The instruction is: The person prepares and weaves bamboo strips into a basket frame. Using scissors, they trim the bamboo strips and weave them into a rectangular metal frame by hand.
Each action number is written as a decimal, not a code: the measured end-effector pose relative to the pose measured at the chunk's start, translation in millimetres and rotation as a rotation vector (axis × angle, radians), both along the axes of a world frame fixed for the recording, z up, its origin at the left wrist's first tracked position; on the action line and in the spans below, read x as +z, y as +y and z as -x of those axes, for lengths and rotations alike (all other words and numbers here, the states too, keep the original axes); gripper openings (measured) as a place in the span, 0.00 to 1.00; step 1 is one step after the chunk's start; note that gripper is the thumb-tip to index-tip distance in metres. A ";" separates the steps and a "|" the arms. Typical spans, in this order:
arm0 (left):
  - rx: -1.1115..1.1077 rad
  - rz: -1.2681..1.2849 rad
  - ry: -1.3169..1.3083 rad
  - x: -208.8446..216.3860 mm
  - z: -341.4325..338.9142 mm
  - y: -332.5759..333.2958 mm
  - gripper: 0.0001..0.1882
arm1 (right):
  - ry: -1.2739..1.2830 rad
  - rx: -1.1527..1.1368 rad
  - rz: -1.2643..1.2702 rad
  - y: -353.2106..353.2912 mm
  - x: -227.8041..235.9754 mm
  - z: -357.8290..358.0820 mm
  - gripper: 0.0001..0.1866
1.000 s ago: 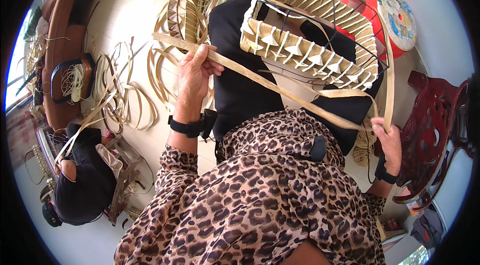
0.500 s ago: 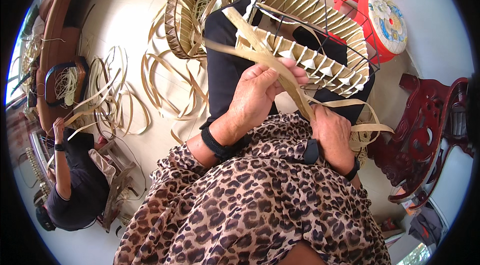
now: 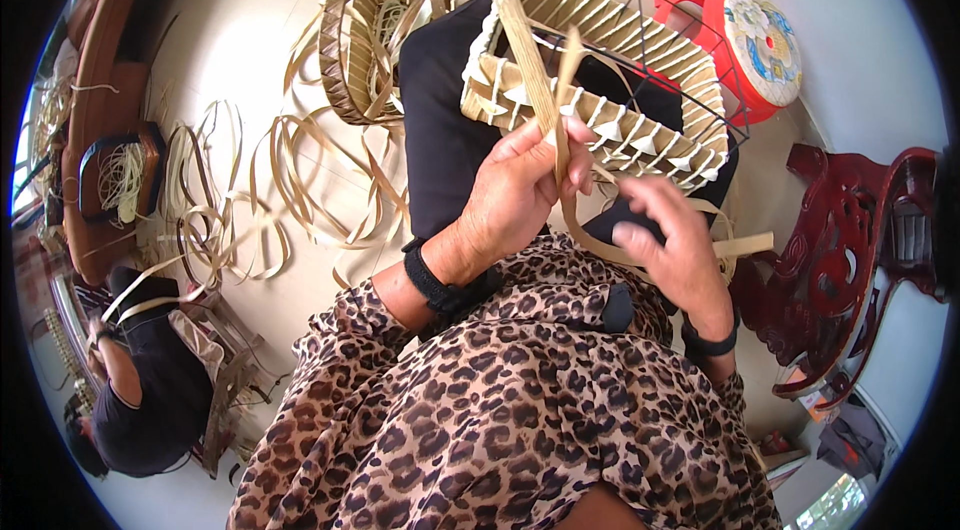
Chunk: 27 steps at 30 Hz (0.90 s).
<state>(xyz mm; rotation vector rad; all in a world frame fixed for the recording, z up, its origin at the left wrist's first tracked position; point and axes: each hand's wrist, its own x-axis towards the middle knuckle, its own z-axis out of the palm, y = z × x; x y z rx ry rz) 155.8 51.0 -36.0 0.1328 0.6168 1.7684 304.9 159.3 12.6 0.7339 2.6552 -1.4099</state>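
Between the thumb and fingers of my left hand (image 3: 522,170) are flat tan weaving strips (image 3: 532,60), crossing and sticking up past the hand. One strip bends down from there and runs behind my right hand (image 3: 675,240) toward the right. My right hand is off the grip, its fingers apart and a little blurred. Across my knees rests a partly woven basket (image 3: 485,95), a black wire frame with tan bands wrapped by white cord along its sides. It lies just beyond my left hand, its near side partly hidden by the strips.
A handled basket (image 3: 335,50) with strips inside stands on the floor ahead left. Loose strips (image 3: 300,190) lie in loops beside it. To the right are a red stool (image 3: 740,50) with a patterned top and dark carved furniture (image 3: 830,260). Another person (image 3: 150,400) sits at far left.
My right hand has let go of the strip and spread its fingers. The strips in my left hand have swung more upright. At far left, the other person's arm has come down.
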 end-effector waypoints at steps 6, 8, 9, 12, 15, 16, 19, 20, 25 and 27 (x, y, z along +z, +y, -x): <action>-0.112 0.153 0.131 6.8 -16.0 0.9 0.13 | 0.368 -0.125 0.187 2.8 -2.2 51.0 0.10; -0.140 0.149 0.171 4.5 -18.9 0.4 0.14 | 0.346 -0.132 0.273 2.2 -2.2 52.0 0.09; -0.160 0.131 0.161 4.7 -18.4 -0.5 0.14 | 0.294 -0.203 0.391 2.1 -0.9 52.2 0.08; -0.185 0.210 0.216 17.3 -19.7 1.2 0.14 | 0.164 -0.330 0.590 1.4 3.9 52.1 0.08; -0.328 0.193 0.485 3.0 -15.6 -4.8 0.12 | 0.322 -0.278 0.381 2.0 -8.9 50.6 0.07; -0.354 0.181 0.599 2.4 -15.0 -4.9 0.11 | 0.319 -0.279 0.379 0.9 -9.9 49.4 0.07; -0.430 0.153 1.017 7.7 1.9 -4.0 0.10 | 0.314 -0.361 0.504 -4.2 -11.5 46.5 0.07; -0.378 0.239 0.846 9.5 5.0 -4.2 0.12 | 0.295 -0.381 0.507 -5.5 -9.7 45.4 0.07; -0.178 0.167 0.416 26.5 38.3 -9.5 0.11 | 0.234 -0.391 0.587 -14.6 -4.0 47.6 0.08; -0.121 0.190 0.395 26.9 37.9 -5.6 0.11 | 0.229 -0.357 0.585 -14.6 -8.2 43.8 0.08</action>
